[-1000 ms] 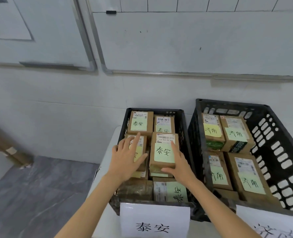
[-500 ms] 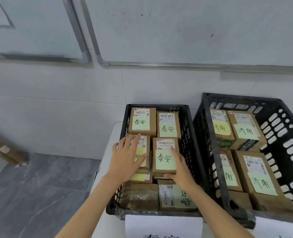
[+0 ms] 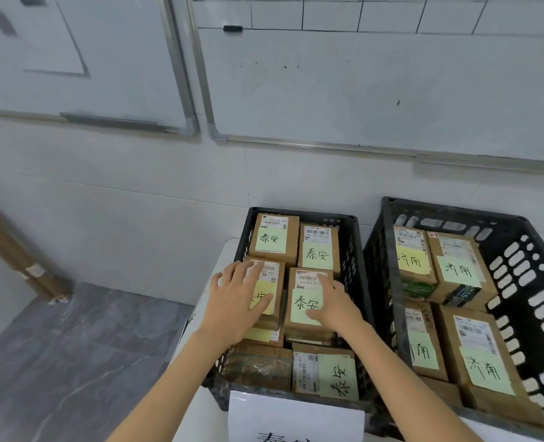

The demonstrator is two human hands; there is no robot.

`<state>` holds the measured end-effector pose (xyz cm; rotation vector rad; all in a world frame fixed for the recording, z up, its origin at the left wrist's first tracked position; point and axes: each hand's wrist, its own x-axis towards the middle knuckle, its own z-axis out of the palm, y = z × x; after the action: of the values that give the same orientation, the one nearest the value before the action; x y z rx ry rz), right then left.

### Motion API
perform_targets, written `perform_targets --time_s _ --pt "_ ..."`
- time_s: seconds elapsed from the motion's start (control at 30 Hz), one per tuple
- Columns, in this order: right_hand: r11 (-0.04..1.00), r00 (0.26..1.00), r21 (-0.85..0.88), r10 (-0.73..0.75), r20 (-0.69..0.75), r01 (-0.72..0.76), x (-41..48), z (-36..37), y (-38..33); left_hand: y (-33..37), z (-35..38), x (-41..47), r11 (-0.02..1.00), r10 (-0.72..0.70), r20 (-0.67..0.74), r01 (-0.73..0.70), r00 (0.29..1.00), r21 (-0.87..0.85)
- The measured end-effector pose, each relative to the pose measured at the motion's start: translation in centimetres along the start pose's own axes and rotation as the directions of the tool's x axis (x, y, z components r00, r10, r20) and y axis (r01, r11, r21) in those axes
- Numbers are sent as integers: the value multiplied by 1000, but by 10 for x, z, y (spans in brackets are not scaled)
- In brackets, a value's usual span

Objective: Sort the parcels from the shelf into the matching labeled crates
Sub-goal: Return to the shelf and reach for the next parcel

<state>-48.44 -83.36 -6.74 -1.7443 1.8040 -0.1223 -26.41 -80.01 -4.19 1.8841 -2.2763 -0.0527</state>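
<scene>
Head view, left to right. Grey stone floor (image 3: 73, 346) at left, with a brown board (image 3: 15, 252) leaning on the wall at far left. Two whiteboards (image 3: 359, 90) hang on the far wall. A white table (image 3: 227, 253) carries two black crates side by side.

Left crate (image 3: 355, 260) has a paper sign (image 3: 296, 416) on its near wall, with only the top of its characters showing. It is packed with brown parcels carrying green or yellow notes reading 泰安.

Left hand (image 3: 237, 301) lies flat on the middle-left parcel (image 3: 272, 272), fingers spread and straight. It covers most of that parcel's yellow note and grips nothing.

Right hand (image 3: 336, 306) rests on the right half of the middle-right parcel (image 3: 305, 301), just beside the first. Its index finger points straight toward the barcode label and its thumb lies across the near edge of the green note, nothing gripped. That parcel lies flat on top of the stack inside the left crate.

Right crate (image 3: 519, 282) holds parcels with notes reading 济南.
</scene>
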Motion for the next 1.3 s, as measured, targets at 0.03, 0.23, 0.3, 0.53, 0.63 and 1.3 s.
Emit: perform_targets --time_s 0.03,0.23,0.3,0.53,0.63,1.3 --pt "999 999 -1 -46 -17 46 -3 -6 -4 1 -3 -4 1000 -19 -5 19 1000 3" --pt "959 958 -58 -281 -63 278 -27 -36 -30 11 -34 -43 981 -196 -94 194 976 -31" --pt "937 936 -60 -347 -60 343 -35 -42 -36 16 -44 -60 964 -267 -128 266 955 -31" --pt "842 846 -85 -532 22 532 -83 -48 -60 37 -78 -133 865 -501 -216 492 838 -94" --pt "779 782 -68 -620 60 623 -110 -41 -80 51 -92 -173 779 -626 -233 580 744 -239" --pt "54 -121 422 -918 377 905 -443 127 -234 116 -164 -570 171 -925 -370 779 -84 -603"
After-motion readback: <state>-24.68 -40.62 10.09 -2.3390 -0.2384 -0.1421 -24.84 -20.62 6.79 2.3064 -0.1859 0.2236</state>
